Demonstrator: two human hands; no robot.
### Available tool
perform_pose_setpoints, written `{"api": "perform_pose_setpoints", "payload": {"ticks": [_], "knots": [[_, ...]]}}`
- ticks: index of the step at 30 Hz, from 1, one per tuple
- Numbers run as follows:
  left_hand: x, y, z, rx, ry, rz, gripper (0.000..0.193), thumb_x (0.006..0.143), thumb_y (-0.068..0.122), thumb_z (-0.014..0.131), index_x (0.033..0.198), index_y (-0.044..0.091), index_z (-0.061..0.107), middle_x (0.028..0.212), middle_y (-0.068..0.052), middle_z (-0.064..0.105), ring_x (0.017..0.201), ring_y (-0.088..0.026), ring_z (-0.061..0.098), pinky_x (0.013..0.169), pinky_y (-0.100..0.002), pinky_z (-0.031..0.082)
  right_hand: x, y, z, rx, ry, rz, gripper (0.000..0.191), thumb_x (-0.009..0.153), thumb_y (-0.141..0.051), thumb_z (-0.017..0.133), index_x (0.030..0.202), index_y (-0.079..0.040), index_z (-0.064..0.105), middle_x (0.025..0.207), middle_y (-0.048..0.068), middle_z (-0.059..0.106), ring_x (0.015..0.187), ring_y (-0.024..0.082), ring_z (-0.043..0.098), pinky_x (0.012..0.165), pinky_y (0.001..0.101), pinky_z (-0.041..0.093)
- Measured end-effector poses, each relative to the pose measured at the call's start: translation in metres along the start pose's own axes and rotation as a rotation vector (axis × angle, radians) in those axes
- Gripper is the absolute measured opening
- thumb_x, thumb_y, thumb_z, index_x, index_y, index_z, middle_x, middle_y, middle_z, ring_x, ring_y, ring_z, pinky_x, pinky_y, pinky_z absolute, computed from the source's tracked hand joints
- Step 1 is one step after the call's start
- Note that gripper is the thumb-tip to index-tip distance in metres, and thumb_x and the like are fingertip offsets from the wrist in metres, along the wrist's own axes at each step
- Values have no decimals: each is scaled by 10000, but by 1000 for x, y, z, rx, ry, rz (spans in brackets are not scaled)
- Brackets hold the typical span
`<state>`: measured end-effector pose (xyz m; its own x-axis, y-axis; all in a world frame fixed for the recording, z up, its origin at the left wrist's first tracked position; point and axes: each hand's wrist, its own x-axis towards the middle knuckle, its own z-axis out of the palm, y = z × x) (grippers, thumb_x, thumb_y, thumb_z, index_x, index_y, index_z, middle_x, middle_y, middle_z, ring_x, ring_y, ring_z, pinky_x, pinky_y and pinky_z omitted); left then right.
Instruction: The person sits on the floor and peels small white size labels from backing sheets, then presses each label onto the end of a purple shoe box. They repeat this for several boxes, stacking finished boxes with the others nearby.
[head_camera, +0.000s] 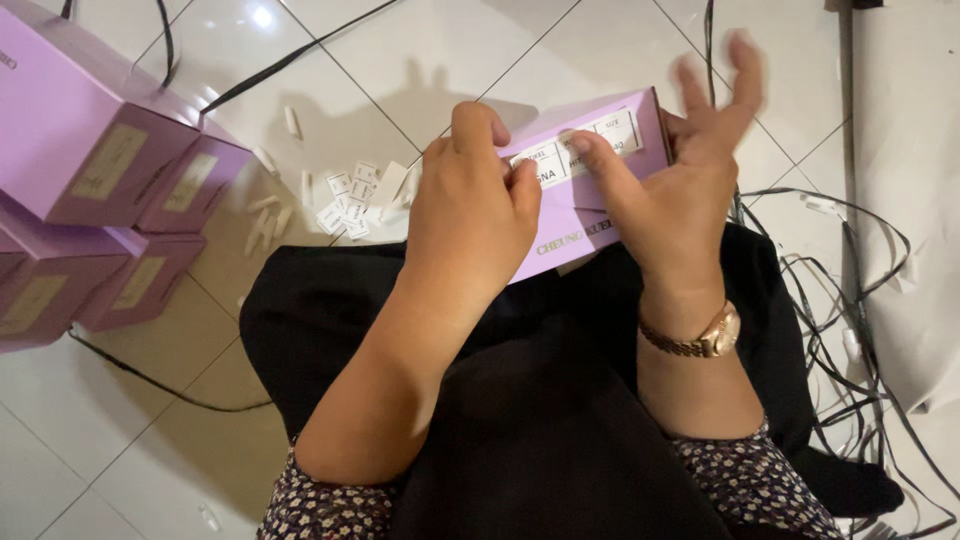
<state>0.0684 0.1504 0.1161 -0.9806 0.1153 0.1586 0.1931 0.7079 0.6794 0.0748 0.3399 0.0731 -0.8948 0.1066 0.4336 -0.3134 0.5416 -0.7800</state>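
Observation:
A lilac cardboard box (560, 225) rests on my lap, its end face turned up with white labels (585, 145) stuck in a row. My left hand (470, 215) grips the box's left end, thumb over the top edge. My right hand (680, 190) presses its thumb on a white label while the other fingers spread out past the box's right end. A gold wristwatch (700, 338) sits on my right wrist.
Several more lilac boxes (95, 170) are stacked on the white tiled floor at the left. Small white labels and paper strips (345, 200) lie scattered on the tiles ahead. Black straps and cords (850, 300) tangle at the right beside a white sheet (905, 180). Black cloth (520, 400) covers my lap.

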Motion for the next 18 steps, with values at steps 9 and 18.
{"api": "perform_pose_setpoints", "payload": {"ticks": [9,18], "knots": [[1,-4,0,-112,44,10,367,912,71,704,1114,-7,407,747,-132,674,813,-316,710,714,-423,568,19,-15,2,-57,-8,199,258,1111,-133,635,1335,-4,638,1170,120,763,1069,157,732,936,269,571],[1,-10,-10,8,104,-69,624,810,264,848,1147,-23,409,942,-239,668,849,-388,692,697,-441,575,11,-7,3,253,-177,317,474,1055,-152,711,1438,63,535,1295,138,691,1167,152,651,1008,256,527]]}}
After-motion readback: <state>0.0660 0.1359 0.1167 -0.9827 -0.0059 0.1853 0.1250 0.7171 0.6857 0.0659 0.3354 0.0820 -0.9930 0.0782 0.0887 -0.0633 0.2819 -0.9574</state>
